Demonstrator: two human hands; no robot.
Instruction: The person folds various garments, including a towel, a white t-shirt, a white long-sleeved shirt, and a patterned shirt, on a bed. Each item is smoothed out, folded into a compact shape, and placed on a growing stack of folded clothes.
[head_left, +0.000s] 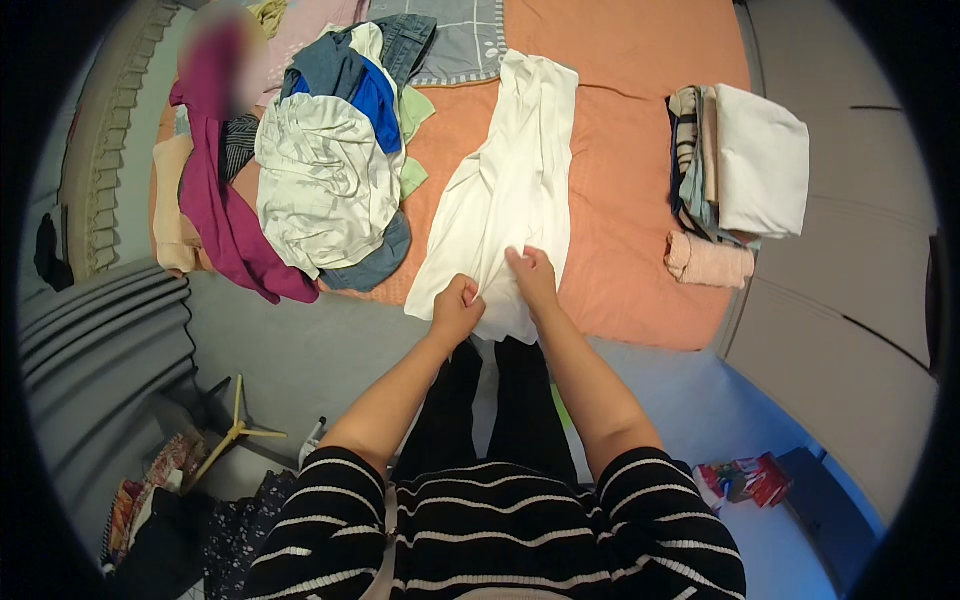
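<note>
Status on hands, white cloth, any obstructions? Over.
Left hand pinching, right hand touching near end of white cloth. Cloth lengthwise on orange sheet. Only hands on it; clothes pile apart, left.

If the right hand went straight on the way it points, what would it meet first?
More of the white cloth: the right hand has its fingers at the cloth's near part, and the rest stretches ahead over the orange bed cover. Fold height is unclear.

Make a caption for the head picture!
Left hand and right hand pinch white cloth on an orange cover beside heaped clothes.
</note>
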